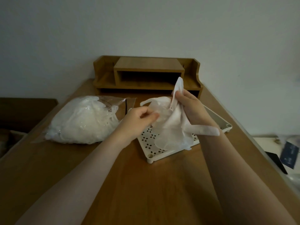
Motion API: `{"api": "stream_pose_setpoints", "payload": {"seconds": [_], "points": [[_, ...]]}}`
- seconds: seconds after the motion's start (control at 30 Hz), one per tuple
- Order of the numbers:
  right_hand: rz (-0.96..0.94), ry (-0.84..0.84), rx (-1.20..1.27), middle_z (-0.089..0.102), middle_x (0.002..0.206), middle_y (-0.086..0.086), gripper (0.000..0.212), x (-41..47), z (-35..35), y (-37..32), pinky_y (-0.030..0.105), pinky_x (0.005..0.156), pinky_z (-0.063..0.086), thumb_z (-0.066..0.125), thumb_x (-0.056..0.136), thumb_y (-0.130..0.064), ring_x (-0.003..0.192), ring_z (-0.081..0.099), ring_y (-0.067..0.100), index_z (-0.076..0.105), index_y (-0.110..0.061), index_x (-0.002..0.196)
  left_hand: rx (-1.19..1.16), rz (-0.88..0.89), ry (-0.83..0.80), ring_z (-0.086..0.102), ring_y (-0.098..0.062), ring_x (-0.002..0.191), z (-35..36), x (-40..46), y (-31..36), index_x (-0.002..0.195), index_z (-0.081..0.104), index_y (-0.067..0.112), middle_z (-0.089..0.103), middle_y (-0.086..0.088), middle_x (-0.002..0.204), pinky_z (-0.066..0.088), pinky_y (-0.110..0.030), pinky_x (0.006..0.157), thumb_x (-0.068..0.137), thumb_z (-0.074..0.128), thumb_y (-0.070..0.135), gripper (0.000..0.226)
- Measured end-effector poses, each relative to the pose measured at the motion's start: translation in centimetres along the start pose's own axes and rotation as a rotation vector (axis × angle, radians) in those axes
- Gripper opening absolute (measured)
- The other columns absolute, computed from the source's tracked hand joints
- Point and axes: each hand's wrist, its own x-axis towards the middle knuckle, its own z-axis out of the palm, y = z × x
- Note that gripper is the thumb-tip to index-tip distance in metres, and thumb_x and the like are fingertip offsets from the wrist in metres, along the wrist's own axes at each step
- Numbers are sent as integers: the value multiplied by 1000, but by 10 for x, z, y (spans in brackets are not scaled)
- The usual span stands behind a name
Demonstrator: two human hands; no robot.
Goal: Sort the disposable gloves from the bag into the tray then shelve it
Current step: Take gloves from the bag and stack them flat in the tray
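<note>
Over the tray [150,157], both hands work 1 glove [174,122]: the right hand [193,109] has its grip clamped on the cuff, the left hand [138,122] pinches the thin film, likely to spread it flat. Left on the bench [146,192], the bag [84,120] looks full.

White gloves [174,125]; cream tray [164,157] with diamond-patterned holes.

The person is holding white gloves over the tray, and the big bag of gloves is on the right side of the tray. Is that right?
Almost. The bag of gloves lies on the left side of the tray, not the right, as the head view shows. The rest is right: both hands, the left hand and the right hand, hold white gloves over the tray.
</note>
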Motion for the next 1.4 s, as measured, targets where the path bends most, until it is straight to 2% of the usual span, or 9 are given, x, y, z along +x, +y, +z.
{"api": "stream_pose_setpoints", "payload": {"seconds": [0.17, 0.4, 0.6, 0.77, 0.87, 0.97, 1.17, 1.3, 1.4], "points": [[-85, 178, -508, 61, 80, 9, 31, 8, -19, 11, 32, 70, 49, 43, 100, -27, 70, 59, 16, 58, -3, 88, -580, -194, -33, 58, -9, 68, -9, -4, 2, 83, 62, 13, 62, 2, 68, 45, -27, 79, 99, 43, 23, 26], [153, 188, -782, 61, 91, 16, 25, 17, -27, 22, 38, 79, 49, 42, 99, -27, 80, 57, 25, 61, -12, 100, 324, -182, -49, 50, -16, 76, 2, -6, -25, 87, 58, 11, 53, -3, 83, 37, -26, 66, 101, 33, 39, 40], [222, 161, -360, 64, 102, 9, 13, 15, -18, 21, 46, 94, 50, 49, 98, -23, 99, 62, 28, 61, -19, 96, -174, -75, 584, 57, -14, 73, -33, -1, 10, 86, 58, 24, 60, -4, 84, 45, -29, 67, 98, 40, 41, 28], [255, 31, -300, 63, 100, 9, 26, 20, 12, 22, 39, 83, 53, 53, 96, -24, 90, 63, 25, 56, -16, 120, 136, 86, 924, 42, -5, 55, -90, 11, 3, 68, 44, 18, 42, 5, 66, 34, -13, 53, 98, 44, 31, 33], [262, -99, -599, 66, 102, 9, 20, 20, 30, 30, 42, 89, 54, 54, 94, -32, 94, 66, 28, 59, -22, 111, 675, -176, 611, 53, -14, 69, -96, 20, -33, 82, 59, 14, 56, -3, 78, 42, -23, 60, 94, 54, 26, 17], [225, -106, -682, 67, 100, 7, 9, 19, 39, 36, 45, 91, 53, 54, 94, -32, 94, 66, 28, 59, -26, 99, 1072, -348, 341, 47, -29, 117, -87, 18, -53, 129, 51, 13, 52, -11, 128, 41, -39, 97, 90, 57, 26, 41], [175, 74, -259, 66, 108, 9, 19, 23, 36, 25, 44, 91, 52, 57, 93, -24, 99, 64, 25, 60, -18, 111, 997, 100, 496, 14, -29, 142, -55, -1, -27, 132, 43, 12, 26, -10, 149, 10, -44, 115, 88, 54, 15, 46], [101, 121, -55, 67, 90, 4, 15, 22, 23, 12, 31, 66, 55, 55, 94, -21, 77, 68, 17, 59, -16, 108, 606, 2, -69, 53, -14, 108, -16, -22, -18, 110, 53, 19, 55, 0, 119, 45, -31, 97, 99, 40, 23, 18], [108, 183, -53, 64, 86, 4, 14, 23, 15, 8, 32, 66, 53, 54, 96, -24, 75, 65, 17, 58, -17, 107, 639, -20, -366, 54, -12, 103, 7, -30, -15, 122, 52, 20, 56, 7, 115, 47, -32, 92, 90, 46, 56, 48]]}}
